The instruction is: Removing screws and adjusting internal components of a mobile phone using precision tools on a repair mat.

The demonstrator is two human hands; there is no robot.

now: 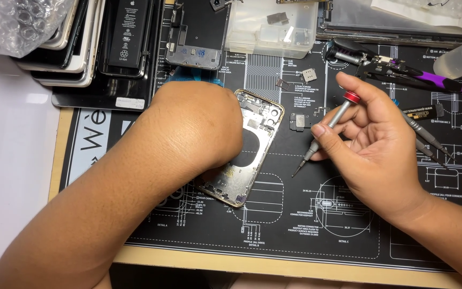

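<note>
An opened phone housing (pixel 247 155), gold-rimmed and stripped down to its bare metal shell, lies tilted on the black repair mat (pixel 306 225) that covers the worktop, near the mat's middle. The left hand (pixel 188 128) rests over the housing's left edge and pins it in place; its fingers curl down out of sight, so I cannot tell how they grip. The right hand (pixel 370 144) hovers just right of the housing, thumb and forefinger pinching a slim precision screwdriver (pixel 324 134) with a red cap, its tip pointing down at the mat and apart from the phone. Judging by the empty shell, the strip-down looks well advanced: screen, battery and most boards seem to be out, and only small fittings near the camera corner appear to remain. Small loose parts (pixel 299 122) lie on the mat just beyond the housing. Farther back stand a clear plastic parts tray (pixel 271 32), a removed display assembly (pixel 196 32) and a stack of phones and batteries (pixel 97 43). To the right lie tweezers and a purple-handled tool (pixel 402 69).
</note>
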